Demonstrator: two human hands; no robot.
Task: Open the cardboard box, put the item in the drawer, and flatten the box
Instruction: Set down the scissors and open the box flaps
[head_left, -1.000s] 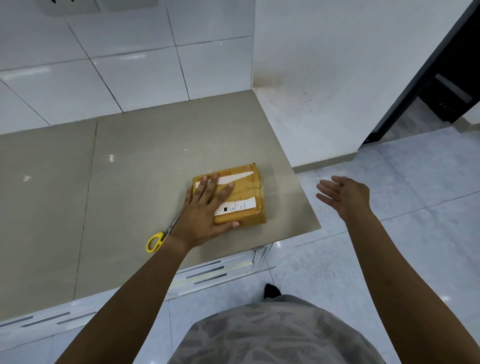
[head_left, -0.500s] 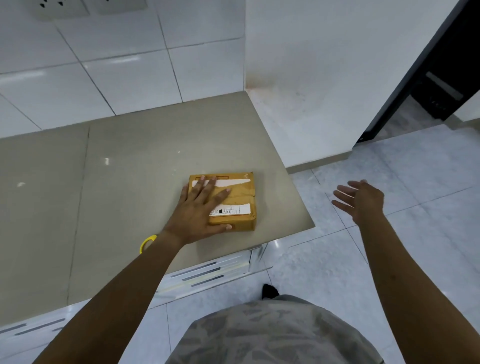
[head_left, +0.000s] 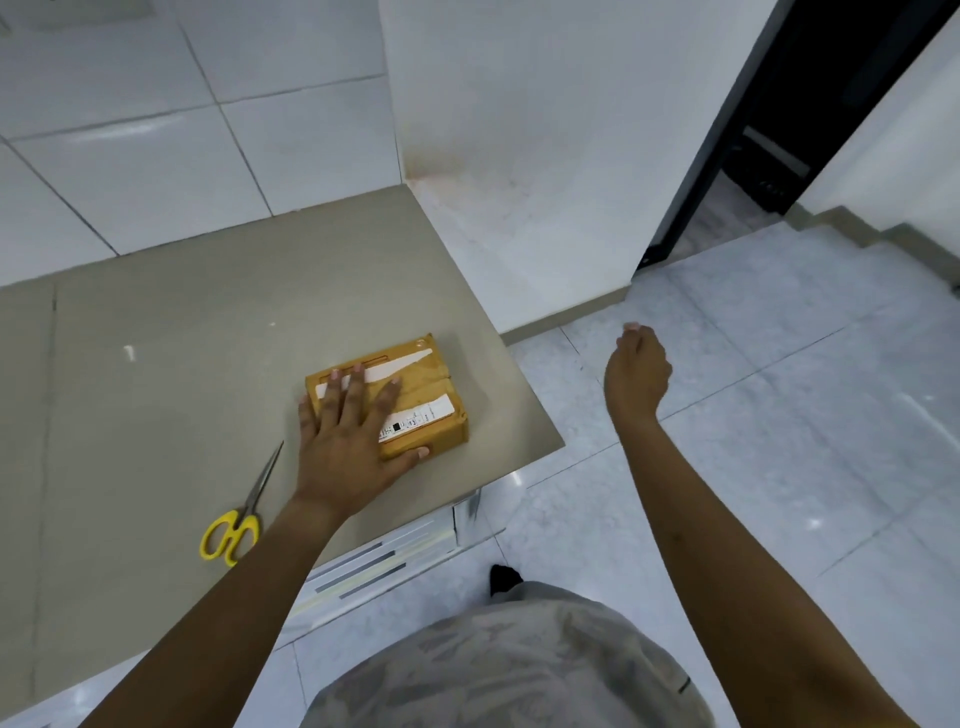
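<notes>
A small brown cardboard box, taped shut and carrying white labels, lies on the beige counter near its right front corner. My left hand rests flat on the box's top, fingers spread and thumb along its near edge. My right hand hangs empty in the air over the floor to the right of the counter, apart from the box, with its fingers loosely bent. White drawer fronts show below the counter's front edge, shut.
Yellow-handled scissors lie on the counter just left of my left forearm. A white wall stands behind the counter's right end, and a dark doorway opens at the far right. Grey floor tiles spread on the right.
My left hand has stayed flat on the box. My right hand has lifted slightly and its fingers have curled in. The view has shifted, and the scissors show more fully.
</notes>
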